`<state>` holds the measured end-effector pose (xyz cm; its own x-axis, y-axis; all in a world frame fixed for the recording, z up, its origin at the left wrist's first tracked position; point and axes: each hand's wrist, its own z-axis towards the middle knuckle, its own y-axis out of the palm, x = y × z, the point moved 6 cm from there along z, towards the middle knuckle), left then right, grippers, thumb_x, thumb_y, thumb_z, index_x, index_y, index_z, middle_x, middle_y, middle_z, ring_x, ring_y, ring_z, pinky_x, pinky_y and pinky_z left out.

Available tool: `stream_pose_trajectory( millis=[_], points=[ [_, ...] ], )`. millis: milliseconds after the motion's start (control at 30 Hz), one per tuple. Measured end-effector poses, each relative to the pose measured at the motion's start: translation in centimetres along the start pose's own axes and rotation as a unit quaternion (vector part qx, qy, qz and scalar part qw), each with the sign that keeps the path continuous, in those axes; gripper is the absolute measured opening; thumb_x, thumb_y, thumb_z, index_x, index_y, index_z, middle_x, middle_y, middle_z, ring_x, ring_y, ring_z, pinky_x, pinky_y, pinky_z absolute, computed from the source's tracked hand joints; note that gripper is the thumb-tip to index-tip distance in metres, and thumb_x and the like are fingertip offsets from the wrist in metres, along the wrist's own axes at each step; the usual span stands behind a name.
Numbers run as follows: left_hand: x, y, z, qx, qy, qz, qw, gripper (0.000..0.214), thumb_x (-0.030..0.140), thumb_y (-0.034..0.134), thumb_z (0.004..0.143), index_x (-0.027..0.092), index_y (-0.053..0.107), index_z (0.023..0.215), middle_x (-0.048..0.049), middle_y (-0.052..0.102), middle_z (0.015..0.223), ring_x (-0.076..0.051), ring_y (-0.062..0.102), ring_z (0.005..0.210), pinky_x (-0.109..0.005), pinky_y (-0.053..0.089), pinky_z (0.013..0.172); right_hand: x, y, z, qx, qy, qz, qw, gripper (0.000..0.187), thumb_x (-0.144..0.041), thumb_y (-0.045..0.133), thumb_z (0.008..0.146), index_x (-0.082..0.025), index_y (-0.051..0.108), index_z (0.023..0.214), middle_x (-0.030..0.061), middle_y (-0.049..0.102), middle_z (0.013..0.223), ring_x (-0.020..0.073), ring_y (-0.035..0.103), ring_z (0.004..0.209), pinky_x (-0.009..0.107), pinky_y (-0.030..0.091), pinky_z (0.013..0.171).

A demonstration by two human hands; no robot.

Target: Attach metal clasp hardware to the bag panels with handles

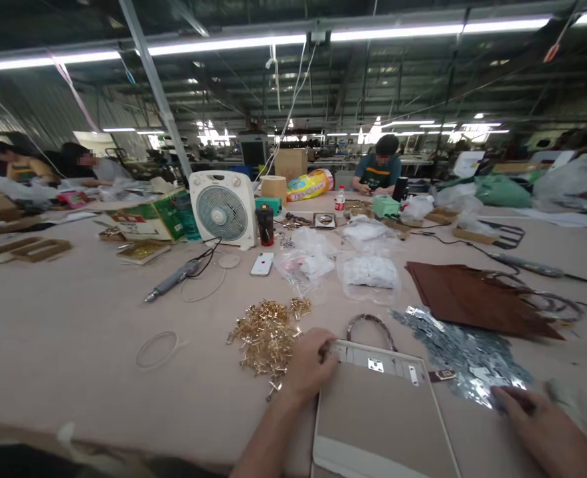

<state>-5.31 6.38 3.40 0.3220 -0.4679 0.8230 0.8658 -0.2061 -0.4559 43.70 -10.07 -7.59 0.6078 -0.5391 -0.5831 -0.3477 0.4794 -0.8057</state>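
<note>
Panel (383, 418): matt, smooth. Flat plates (465, 355): glossy, silvery metal. Small fittings (268, 335): glossy, gold-toned metal. Bags (370, 275): wrinkled plastic. Surface (94, 378): matt.

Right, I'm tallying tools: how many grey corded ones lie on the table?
2: one tool in front and to the left of the fan, another tool behind the brown sheets. More may be hidden.

The left hand (309, 365) is showing bare, narrowing at the wrist (296, 392) and then broadening into a forearm (271, 435) that is running bare to the bottom of the view. The right hand (547, 425) (its finer details are blurring) is likewise appearing bare.
</note>
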Motion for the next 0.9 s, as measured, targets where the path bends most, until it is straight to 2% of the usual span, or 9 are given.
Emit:
stream_pose_trajectory(
  millis=[67,133,233,333,500,600,767,900],
  points=[
    [0.5,0.2,-0.3,-0.041,0.025,0.043,0.998,0.038,0.020,0.077,0.079,0.022,0.075,0.117,-0.0085,0.072,0.121,-0.026,0.065,0.115,-0.042,0.050,0.106,-0.8,-0.2,0.3,-0.015,0.021,-0.031,0.999,0.034,-0.063,0.062,0.078,-0.034,0.078,0.084,0.0243,0.075,0.091,0.0391,0.072,0.077,0.055,0.048,0.081],
    [0.5,0.4,-0.3,-0.064,0.027,0.073,0.995,0.039,0.024,0.082,0.080,0.024,0.076,0.118,-0.0083,0.072,0.123,-0.028,0.063,0.118,-0.045,0.049,0.109,-2.4,-0.6,0.0,-0.032,0.025,-0.044,0.998,0.037,-0.060,0.059,0.078,-0.029,0.077,0.088,0.0200,0.077,0.095,0.0383,0.073,0.085,0.051,0.051,0.084],
    [0.0,1.0,0.2,-0.089,0.041,0.100,0.990,0.026,0.030,0.079,0.086,0.028,0.079,0.112,-0.0073,0.072,0.120,-0.028,0.065,0.116,-0.044,0.052,0.105,-5.3,-1.7,-1.2,-0.028,0.000,-0.039,0.999,0.038,-0.053,0.053,0.081,-0.023,0.074,0.090,0.0157,0.079,0.098,0.0348,0.073,0.092,0.045,0.052,0.086],
    [-1.2,1.5,0.6,-0.093,0.073,0.115,0.986,0.020,0.036,0.072,0.093,0.029,0.077,0.111,-0.0067,0.072,0.123,-0.028,0.065,0.118,-0.044,0.053,0.106,-7.6,-2.3,-2.3,-0.003,-0.045,-0.024,0.999,0.033,-0.043,0.048,0.087,-0.020,0.072,0.086,0.0160,0.077,0.096,0.0314,0.072,0.093,0.041,0.052,0.087],
    [-3.2,2.4,1.1,-0.082,0.140,0.142,0.976,0.030,0.053,0.060,0.099,0.030,0.074,0.111,-0.0053,0.074,0.123,-0.029,0.068,0.118,-0.046,0.056,0.105,-7.5,-2.5,-2.7,0.044,-0.057,-0.026,0.997,0.024,-0.036,0.056,0.089,-0.022,0.073,0.100,0.0116,0.075,0.107,0.0276,0.070,0.100,0.036,0.052,0.091],
    [-3.5,2.6,1.1,-0.063,0.161,0.154,0.973,0.036,0.059,0.055,0.100,0.029,0.073,0.108,-0.0052,0.075,0.120,-0.028,0.070,0.113,-0.044,0.059,0.100,-7.3,-2.6,-2.8,0.052,-0.067,-0.013,0.996,0.021,-0.035,0.056,0.091,-0.024,0.074,0.097,0.0106,0.075,0.105,0.0278,0.070,0.098,0.037,0.052,0.091],
    [-3.3,2.7,0.9,-0.039,0.169,0.166,0.971,0.037,0.060,0.052,0.100,0.029,0.074,0.103,-0.0042,0.076,0.117,-0.028,0.072,0.110,-0.043,0.061,0.097,-7.6,-2.9,-2.8,0.055,-0.083,0.015,0.995,0.023,-0.035,0.054,0.093,-0.023,0.074,0.094,0.0094,0.074,0.099,0.0275,0.069,0.093,0.038,0.052,0.088],
    [-3.3,2.7,0.8,-0.042,0.154,0.165,0.973,0.035,0.057,0.052,0.101,0.030,0.073,0.106,-0.0034,0.075,0.120,-0.027,0.071,0.113,-0.042,0.060,0.100,-8.6,-3.3,-2.4,0.052,-0.114,0.038,0.991,0.029,-0.037,0.051,0.096,-0.023,0.075,0.105,0.0095,0.073,0.109,0.0276,0.068,0.104,0.038,0.051,0.094]
  ],
)
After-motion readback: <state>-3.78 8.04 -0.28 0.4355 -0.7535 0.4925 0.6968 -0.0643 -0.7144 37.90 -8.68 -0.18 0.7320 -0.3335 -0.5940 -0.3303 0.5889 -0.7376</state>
